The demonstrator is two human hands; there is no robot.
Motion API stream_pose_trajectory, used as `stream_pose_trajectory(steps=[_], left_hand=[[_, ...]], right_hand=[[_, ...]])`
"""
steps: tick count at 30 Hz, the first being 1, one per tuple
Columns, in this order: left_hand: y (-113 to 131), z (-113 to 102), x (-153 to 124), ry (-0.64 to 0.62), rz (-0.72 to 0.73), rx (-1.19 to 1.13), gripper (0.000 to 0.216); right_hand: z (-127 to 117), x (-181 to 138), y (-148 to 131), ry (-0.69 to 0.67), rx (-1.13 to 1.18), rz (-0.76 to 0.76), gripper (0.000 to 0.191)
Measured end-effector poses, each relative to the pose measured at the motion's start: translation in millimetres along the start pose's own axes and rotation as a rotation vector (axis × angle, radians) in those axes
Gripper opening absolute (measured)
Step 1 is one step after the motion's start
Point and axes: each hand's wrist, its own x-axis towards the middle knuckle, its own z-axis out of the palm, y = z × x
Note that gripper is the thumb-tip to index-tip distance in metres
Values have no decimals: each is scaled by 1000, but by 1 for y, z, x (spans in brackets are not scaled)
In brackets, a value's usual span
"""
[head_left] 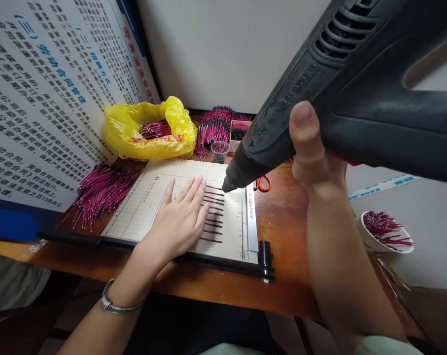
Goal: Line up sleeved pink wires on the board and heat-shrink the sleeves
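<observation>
My left hand point(181, 214) lies flat with its fingers stretched out, pressing on one end of a row of short dark red wires point(213, 232). Their black-sleeved ends stick out to the right of the fingers. Under them is a white paper cutter board point(134, 212) with printed grid lines. My right hand point(312, 143) is wrapped round a large black heat gun point(300, 93), its thumb up along the body. The nozzle points down and left, close above the black end of the topmost wire; whether it touches cannot be told.
Behind the board sit a yellow plastic bag point(134, 140) with wires, a small clear cup point(220, 152) and wire bundles point(212, 138). More wires point(108, 192) lie left. Orange-handled scissors point(263, 183) are beside the board. At right stands a white cup point(402, 244) of wires.
</observation>
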Motion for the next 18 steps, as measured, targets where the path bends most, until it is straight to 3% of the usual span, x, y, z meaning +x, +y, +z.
stream_pose_trajectory(steps=[5, 9, 15, 18], left_hand=[[0, 2, -9, 1, -4, -5, 64], [1, 5, -10, -19, -16, -3, 66], [0, 3, -8, -39, -35, -5, 67], [-1, 4, -8, -45, -42, 3, 68]], right_hand=[[2, -1, 1, 17, 61, 31, 91], [2, -2, -5, 3, 26, 71, 86], [3, -3, -11, 56, 49, 11, 77], [2, 1, -8, 37, 50, 33, 82]])
